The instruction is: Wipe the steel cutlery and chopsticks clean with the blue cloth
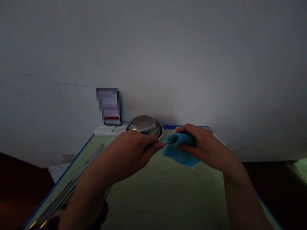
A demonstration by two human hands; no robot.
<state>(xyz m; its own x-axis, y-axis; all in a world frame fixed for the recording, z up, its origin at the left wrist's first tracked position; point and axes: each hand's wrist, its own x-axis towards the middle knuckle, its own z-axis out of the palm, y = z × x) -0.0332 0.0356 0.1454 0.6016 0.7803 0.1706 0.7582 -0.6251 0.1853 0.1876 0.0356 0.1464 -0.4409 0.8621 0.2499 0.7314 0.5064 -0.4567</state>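
blue cloth, clamped in the right hand, folds around one end of a thin utensil; the left hand grips the other, ideally held steady.

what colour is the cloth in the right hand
The cloth is light blue, seen best in the head view.

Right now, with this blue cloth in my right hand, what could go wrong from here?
1. The thin metal shaft in your left hand runs into the blue cloth held by your right hand; its end is hidden, so a sharp edge, if any, could nick that hand.
2. Your left hand looks close to the upside-down metal bowl and might knock it.
3. The phone stands upright, so bumping the table could topple it.
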